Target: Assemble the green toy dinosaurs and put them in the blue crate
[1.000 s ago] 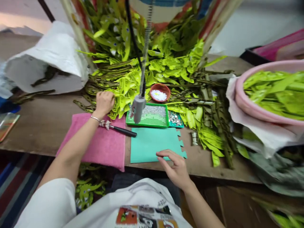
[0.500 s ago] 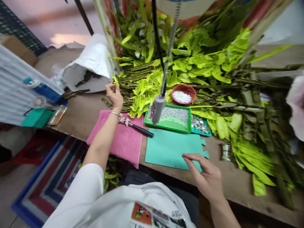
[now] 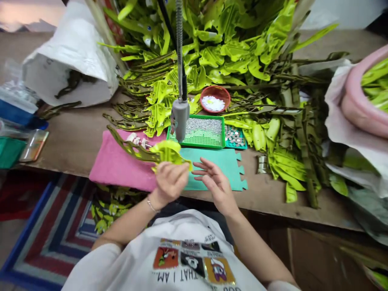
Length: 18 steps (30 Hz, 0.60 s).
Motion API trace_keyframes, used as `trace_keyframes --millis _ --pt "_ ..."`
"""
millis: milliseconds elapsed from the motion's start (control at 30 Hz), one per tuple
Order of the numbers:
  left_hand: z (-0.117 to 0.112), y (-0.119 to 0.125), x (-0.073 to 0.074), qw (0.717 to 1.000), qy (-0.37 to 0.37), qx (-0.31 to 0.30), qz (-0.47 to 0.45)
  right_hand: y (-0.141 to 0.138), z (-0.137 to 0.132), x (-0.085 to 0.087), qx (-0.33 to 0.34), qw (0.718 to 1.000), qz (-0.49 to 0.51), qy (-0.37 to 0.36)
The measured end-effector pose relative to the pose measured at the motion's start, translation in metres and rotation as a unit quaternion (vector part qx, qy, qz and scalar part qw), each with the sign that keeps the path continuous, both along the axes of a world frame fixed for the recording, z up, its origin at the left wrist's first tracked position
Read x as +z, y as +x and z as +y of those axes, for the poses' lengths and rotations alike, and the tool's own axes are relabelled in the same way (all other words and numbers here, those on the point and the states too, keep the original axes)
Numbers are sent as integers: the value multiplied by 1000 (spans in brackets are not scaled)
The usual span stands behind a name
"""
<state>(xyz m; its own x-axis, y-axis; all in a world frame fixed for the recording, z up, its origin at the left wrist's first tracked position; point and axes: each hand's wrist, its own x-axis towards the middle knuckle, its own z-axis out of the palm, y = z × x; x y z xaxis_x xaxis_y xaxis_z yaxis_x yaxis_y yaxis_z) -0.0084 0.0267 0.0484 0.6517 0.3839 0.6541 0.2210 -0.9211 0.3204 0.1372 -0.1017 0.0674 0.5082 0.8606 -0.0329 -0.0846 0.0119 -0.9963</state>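
My left hand [image 3: 171, 182] is closed around a yellow-green moulded piece [image 3: 168, 151] with a long dark olive strip reaching out to the left. It holds this piece over the inner edges of the pink cloth [image 3: 106, 169] and the green foam mat [image 3: 226, 163]. Just to the right, my right hand [image 3: 216, 186] is above the mat, fingers spread and holding nothing. Its fingertips are close to the piece's right end, apart from it. On the cloth, a tool with a whitish wrapped part [image 3: 138, 140] is partly covered by the piece.
Behind the mat stand a green tray [image 3: 224, 133] of small silvery parts, a teal tray [image 3: 244, 146] of round metal discs and a red bowl [image 3: 202, 97] of white bits. A grey device [image 3: 181, 119] hangs above. Green pieces [image 3: 212, 56] pile up behind; a white sack [image 3: 81, 48] lies left.
My left hand has come from the pile at the back left toward me, bringing the yellow-green piece. My right hand has moved left beside it and opened. The view has shifted right.
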Motion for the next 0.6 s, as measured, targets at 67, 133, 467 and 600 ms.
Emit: trace_keyframes --millis 67,133,467,600 --pt "-38 14 -11 997 -38 -47 49 -3 3 -8 -4 999 32 -23" --pt "-60 25 -15 994 -57 -44 79 0 4 -18 -34 997 36 -67" --pt "-2 -16 12 994 -27 -17 106 60 -6 -40 -68 985 -60 -143" --pt "15 -16 6 977 -29 -55 205 89 -17 -39 -35 984 -102 -145"
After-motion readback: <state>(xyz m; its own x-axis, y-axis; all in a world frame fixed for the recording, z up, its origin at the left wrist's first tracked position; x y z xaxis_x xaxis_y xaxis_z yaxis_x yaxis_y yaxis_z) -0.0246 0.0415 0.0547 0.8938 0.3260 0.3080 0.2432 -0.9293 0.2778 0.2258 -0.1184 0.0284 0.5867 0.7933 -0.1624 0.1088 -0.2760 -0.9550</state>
